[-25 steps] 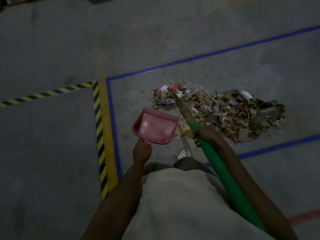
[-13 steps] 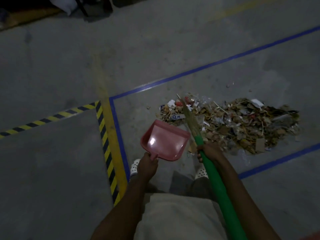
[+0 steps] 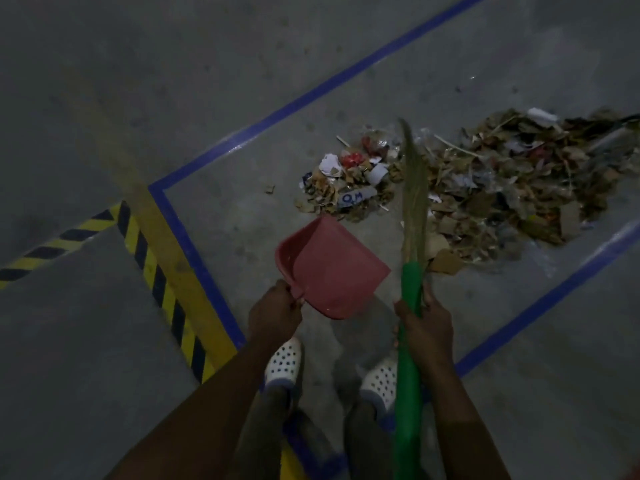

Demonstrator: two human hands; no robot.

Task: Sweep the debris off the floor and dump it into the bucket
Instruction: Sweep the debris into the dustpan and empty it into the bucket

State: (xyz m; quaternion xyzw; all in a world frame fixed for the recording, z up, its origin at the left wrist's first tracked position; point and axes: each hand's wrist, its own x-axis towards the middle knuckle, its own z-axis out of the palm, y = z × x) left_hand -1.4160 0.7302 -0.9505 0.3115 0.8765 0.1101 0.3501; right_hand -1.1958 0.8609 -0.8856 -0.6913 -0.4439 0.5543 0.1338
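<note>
Left hand (image 3: 277,315) grips the handle of the pink dustpan (image 3: 332,268); right hand (image 3: 427,327) is wrapped around the green broom (image 3: 410,289). Debris pile (image 3: 485,188) lies on the concrete floor (image 3: 242,81), inside the blue tape line (image 3: 311,95), beyond the dustpan.

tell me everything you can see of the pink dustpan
The dustpan is pinkish-red, looks like smooth plastic, with a flat tray, raised back and side walls and a short handle. The left hand grips that handle. It's empty, its open lip turned toward the debris pile, just left of the broom. Whether it rests on the floor is unclear.
</note>
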